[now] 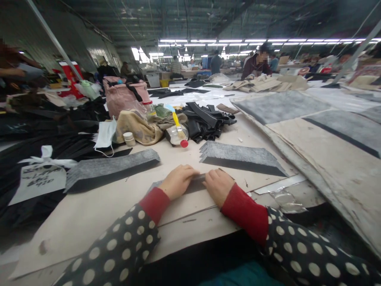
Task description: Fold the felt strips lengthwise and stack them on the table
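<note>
A dark grey strip point(196, 184) lies flat on the pale board point(119, 210) in front of me. Its left part is under my left hand point(178, 181), whose bent fingers press on its upper edge. My right hand point(219, 186) grips the strip's right end with curled fingers, close beside the left. A stack of grey strips with black edges point(241, 155) fans out beyond my right hand. Another such row point(113, 169) lies to the left. The thumbs are mostly hidden.
Behind the strips are a bottle with a yellow brush point(177, 134), a tan cloth point(138, 127), black pieces point(205, 119), a face mask point(105, 134) and a pink bag point(126, 95). A metal ruler point(279, 184) lies right. A person point(257, 63) stands across the table.
</note>
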Demonstrator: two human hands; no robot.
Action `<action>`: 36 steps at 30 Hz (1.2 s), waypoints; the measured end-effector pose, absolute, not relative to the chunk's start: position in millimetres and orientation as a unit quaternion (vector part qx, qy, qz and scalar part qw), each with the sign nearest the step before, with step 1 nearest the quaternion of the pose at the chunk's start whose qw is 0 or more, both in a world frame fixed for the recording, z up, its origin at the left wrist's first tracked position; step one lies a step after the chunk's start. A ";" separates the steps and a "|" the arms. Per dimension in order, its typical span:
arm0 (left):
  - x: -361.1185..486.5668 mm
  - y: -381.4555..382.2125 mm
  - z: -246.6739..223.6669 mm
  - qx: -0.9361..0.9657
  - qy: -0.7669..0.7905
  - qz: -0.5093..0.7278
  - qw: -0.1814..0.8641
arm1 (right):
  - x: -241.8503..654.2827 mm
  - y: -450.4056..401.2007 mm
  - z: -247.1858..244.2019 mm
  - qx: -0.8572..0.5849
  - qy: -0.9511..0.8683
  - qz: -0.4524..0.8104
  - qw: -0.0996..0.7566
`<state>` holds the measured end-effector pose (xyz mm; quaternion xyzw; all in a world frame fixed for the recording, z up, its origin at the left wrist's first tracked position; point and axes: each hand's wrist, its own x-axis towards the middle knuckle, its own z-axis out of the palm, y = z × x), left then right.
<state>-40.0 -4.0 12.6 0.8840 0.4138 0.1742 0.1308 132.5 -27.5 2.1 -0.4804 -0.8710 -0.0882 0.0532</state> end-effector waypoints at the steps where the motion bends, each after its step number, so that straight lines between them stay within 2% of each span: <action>1: -45.1 -3.2 12.0 0.872 0.425 0.191 0.153 | 131.8 -29.1 0.9 -0.480 -0.871 -0.086 0.058; 6: -58.4 -4.2 9.7 0.830 0.463 0.228 0.211 | 126.4 -32.6 -0.7 -0.486 -0.869 -0.062 0.068; 11: -53.3 -7.7 7.3 0.821 0.482 0.235 0.195 | 125.9 -23.2 5.8 -0.476 -0.874 0.004 0.100; 18: -52.6 -6.9 3.2 0.827 0.486 0.224 0.170 | 124.0 -4.5 15.5 -0.433 -0.892 0.079 0.099; 22: -51.8 -10.2 4.7 0.848 0.467 0.212 0.130 | 117.2 -4.6 12.5 -0.424 -0.897 0.067 0.104; 26: -51.9 -12.8 9.3 0.883 0.428 0.176 0.077 | 109.3 -12.3 12.5 -0.429 -0.902 0.003 0.058; 30: -69.2 -10.7 10.6 0.884 0.411 0.179 0.135 | 103.9 -20.3 16.4 -0.443 -0.896 -0.031 0.024; 36: -100.1 -15.9 8.7 0.821 0.480 0.219 0.216 | 101.6 -20.2 20.0 -0.459 -0.887 -0.017 0.040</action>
